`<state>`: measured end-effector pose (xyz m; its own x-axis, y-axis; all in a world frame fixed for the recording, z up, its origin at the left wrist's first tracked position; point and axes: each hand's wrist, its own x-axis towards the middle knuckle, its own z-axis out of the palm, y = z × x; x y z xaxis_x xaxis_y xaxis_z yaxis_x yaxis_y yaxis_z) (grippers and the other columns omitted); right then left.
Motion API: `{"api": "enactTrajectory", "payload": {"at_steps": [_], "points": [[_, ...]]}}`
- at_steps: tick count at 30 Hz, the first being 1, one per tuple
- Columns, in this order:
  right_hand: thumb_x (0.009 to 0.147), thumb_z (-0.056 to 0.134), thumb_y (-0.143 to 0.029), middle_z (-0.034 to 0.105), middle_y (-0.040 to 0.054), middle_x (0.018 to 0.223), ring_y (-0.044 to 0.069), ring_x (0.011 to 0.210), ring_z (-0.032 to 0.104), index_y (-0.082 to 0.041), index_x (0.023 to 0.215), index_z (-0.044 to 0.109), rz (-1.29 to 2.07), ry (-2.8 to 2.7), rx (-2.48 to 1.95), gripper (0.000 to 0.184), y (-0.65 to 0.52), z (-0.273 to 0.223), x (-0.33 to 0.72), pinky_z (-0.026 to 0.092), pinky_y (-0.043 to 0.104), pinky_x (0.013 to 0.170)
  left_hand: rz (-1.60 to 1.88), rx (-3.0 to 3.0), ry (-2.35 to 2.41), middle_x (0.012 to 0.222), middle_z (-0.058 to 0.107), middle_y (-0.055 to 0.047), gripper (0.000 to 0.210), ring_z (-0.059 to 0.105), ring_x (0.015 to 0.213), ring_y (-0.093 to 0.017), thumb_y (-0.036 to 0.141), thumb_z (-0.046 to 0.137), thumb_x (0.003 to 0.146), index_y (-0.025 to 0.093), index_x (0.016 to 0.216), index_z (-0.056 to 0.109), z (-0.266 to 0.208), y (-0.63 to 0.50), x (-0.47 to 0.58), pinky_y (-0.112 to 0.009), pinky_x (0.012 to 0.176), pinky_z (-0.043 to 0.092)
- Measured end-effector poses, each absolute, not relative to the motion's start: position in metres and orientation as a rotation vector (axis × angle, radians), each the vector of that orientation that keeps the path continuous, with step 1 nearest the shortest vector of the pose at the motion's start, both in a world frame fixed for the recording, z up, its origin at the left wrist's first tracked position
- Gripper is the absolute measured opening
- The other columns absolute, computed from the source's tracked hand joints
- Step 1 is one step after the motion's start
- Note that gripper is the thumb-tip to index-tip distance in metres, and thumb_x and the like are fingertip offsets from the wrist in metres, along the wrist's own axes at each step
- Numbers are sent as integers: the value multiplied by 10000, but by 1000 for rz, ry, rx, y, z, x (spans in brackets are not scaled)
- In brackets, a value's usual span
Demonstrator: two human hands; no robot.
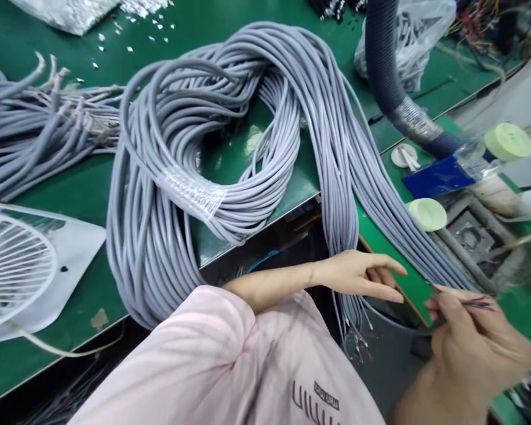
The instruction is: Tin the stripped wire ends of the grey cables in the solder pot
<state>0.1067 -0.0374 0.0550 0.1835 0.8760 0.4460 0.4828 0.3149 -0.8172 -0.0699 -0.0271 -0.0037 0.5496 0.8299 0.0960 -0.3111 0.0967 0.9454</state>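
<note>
A large coil of grey cables (pixel 248 200) lies over the bench edge, bound with clear wrap. From it one bundle of cables (pixel 380 183) runs down to the right, and another hangs off the edge with stripped, coloured wire ends (pixel 356 342). My left hand (pixel 360 274) reaches across in front of the hanging bundle, fingers stretched out and apart, holding nothing. At the lower right, my right hand (pixel 473 330) pinches a cable end, whose thin red and dark wires (pixel 480 304) stick out past the fingers. The exact grip point is partly hidden by the fingers.
A white fan (pixel 71 254) lies at the left, below another cable bundle (pixel 39 136). A flexible duct hose (pixel 384 65) comes down at upper right. Near it are a blue block (pixel 440 177), pale green round lids (pixel 429 213) and a grimy square pot (pixel 473 236).
</note>
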Motion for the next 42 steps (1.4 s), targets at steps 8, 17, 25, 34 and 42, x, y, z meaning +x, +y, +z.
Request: {"api": "enactTrajectory", "payload": {"at_steps": [8,17,25,34,42], "points": [[647,780,-157,630,1,618,158,532,546,-203,612,708,500,-1433,-1273,93,-64,39,115,389,315,483,1146,887,406,798,655,-41,436,637,779,-149,487,708,713,90,885,660,0,-35,-20,-316,796,500],[646,767,-109,673,19,707,179,638,633,-185,692,718,240,-1493,-1199,101,-55,33,116,497,324,595,1248,663,493,671,680,-19,332,635,641,-122,412,801,634,125,744,675,3,-36,-10,-273,683,523],[739,714,-162,663,-5,723,148,675,643,-195,686,676,416,-1447,-1140,74,-23,38,116,516,286,610,1171,433,511,619,679,-7,367,605,560,-96,418,829,595,129,731,648,5,-17,3,-229,586,476],[753,704,-212,623,-18,667,125,646,613,-179,627,642,435,-1592,-1235,144,11,59,130,489,249,587,1160,623,553,700,702,-21,396,623,615,-112,449,801,627,154,857,674,5,-3,-2,-248,637,495],[689,754,-197,615,-5,619,111,511,538,-155,585,629,441,-1436,-1244,168,16,48,144,420,252,477,174,1430,947,668,726,-25,205,674,633,-176,384,795,638,198,697,733,-85,-10,-98,-261,633,520]]}}
